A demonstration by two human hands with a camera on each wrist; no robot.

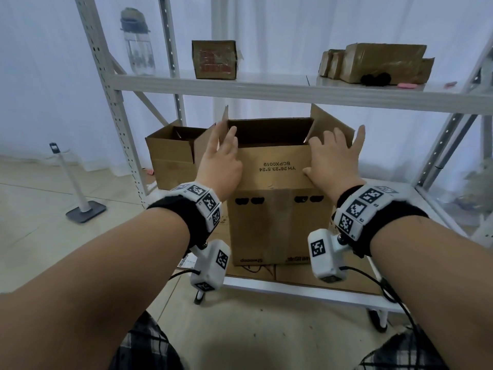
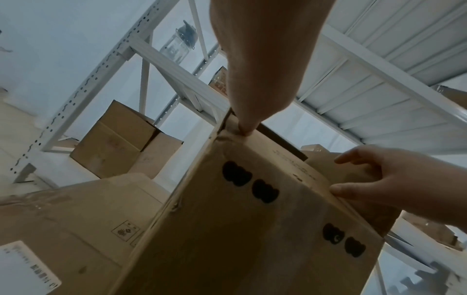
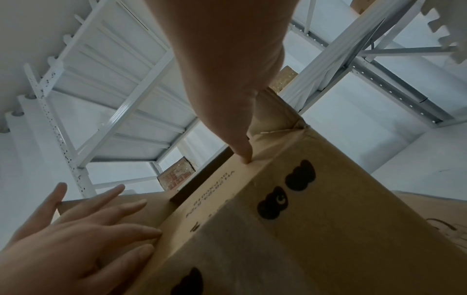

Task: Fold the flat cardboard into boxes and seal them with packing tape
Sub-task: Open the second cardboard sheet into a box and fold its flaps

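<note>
White racking is framing us as we are pressing the near flap (image 1: 274, 166) of the cardboard box (image 1: 277, 225), standing at the lower shelf's (image 1: 293, 288) front edge, with left hand (image 1: 221, 164) and right hand (image 1: 333, 161) spread flat, and we should be pushing evenly at both corners so the fold is creasing straight.

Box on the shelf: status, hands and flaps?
Left hand and right hand open, flat on near flap of box. Side flaps up, top unsealed. No tape in view. Nothing blocking.
</note>
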